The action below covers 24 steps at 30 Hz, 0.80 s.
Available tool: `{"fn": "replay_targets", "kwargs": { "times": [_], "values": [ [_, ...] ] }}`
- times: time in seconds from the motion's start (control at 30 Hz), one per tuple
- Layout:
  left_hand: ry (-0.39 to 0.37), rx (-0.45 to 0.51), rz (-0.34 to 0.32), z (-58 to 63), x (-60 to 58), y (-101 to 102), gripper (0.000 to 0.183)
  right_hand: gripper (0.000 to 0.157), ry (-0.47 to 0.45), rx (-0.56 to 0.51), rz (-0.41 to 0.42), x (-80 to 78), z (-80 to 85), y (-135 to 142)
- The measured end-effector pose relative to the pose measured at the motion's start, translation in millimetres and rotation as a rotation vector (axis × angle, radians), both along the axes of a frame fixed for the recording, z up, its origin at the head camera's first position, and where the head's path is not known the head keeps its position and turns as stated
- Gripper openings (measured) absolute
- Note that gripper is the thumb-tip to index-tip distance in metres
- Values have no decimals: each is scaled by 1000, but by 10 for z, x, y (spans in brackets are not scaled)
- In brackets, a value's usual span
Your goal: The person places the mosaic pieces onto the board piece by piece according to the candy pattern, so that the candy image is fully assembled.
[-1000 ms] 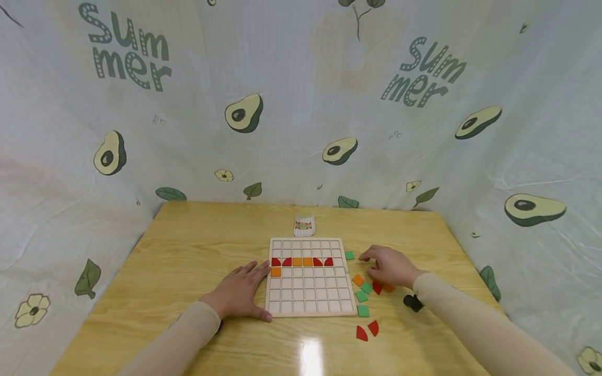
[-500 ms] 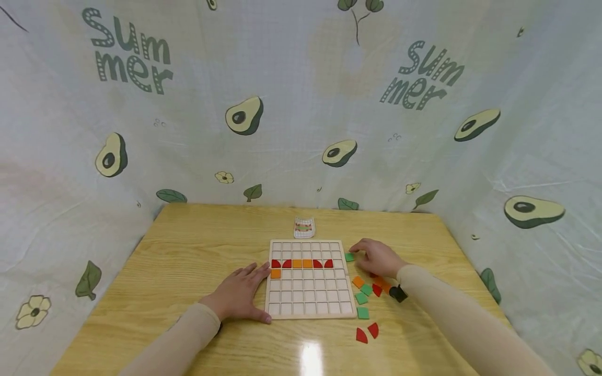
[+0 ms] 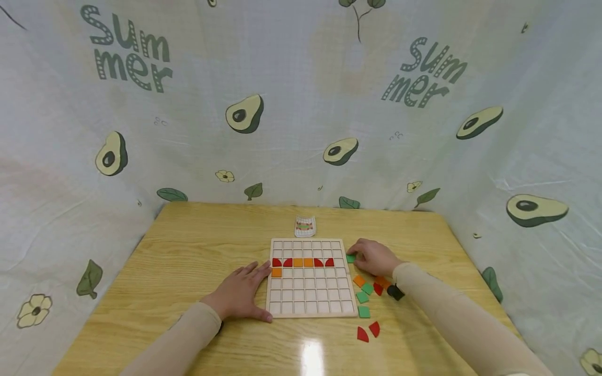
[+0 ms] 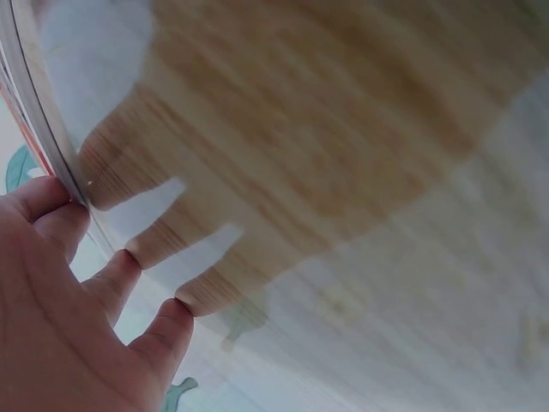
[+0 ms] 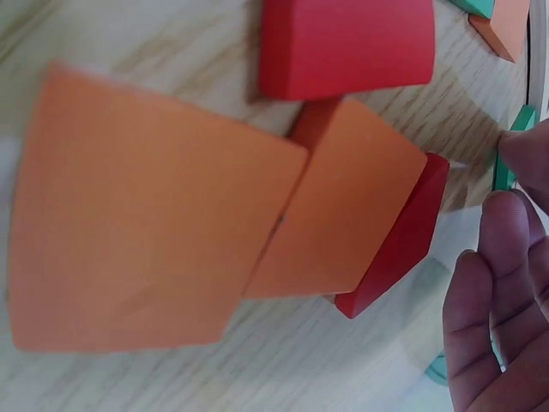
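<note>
A pale wooden grid board (image 3: 305,306) lies on the table, with red quarter-circle and orange square tiles in one row and a single orange square tile (image 3: 276,272) below them at the left. My left hand (image 3: 240,294) rests with spread fingers at the board's left edge; in the left wrist view its fingertips (image 4: 176,313) touch the glossy tabletop. Just off the board's upper right side, my right hand (image 3: 374,257) pinches a green square tile (image 3: 350,259) between thumb and finger. That tile (image 5: 504,163) is partly covered by the fingers in the right wrist view.
Loose green, orange and red tiles lie right of the board, including a green square (image 3: 364,312) and a red quarter-circle (image 3: 362,334). A small printed pattern card (image 3: 305,226) lies behind the board. A patterned cloth (image 3: 291,156) hangs around the table.
My right hand has moved left and away from me, from above the loose tiles to the green tile near the board, and its fingers have closed on it. My left hand stays put.
</note>
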State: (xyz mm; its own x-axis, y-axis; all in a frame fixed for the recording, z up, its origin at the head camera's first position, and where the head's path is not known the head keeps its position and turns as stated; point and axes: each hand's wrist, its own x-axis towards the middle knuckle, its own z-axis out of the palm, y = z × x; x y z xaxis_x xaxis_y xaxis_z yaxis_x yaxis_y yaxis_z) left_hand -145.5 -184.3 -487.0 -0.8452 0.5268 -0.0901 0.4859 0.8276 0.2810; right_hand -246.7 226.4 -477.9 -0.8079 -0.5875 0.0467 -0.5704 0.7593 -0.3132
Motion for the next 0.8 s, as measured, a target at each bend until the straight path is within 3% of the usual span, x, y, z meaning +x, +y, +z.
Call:
{"fn": "replay_targets", "kwargs": {
  "times": [0.37, 0.8],
  "values": [
    [2, -11, -3, 43, 5, 17, 122, 27, -3, -11, -2, 14, 29, 63],
    [-6, -19, -1, 79, 20, 17, 121, 26, -54, -48, -62, 76, 96, 165]
  ]
}}
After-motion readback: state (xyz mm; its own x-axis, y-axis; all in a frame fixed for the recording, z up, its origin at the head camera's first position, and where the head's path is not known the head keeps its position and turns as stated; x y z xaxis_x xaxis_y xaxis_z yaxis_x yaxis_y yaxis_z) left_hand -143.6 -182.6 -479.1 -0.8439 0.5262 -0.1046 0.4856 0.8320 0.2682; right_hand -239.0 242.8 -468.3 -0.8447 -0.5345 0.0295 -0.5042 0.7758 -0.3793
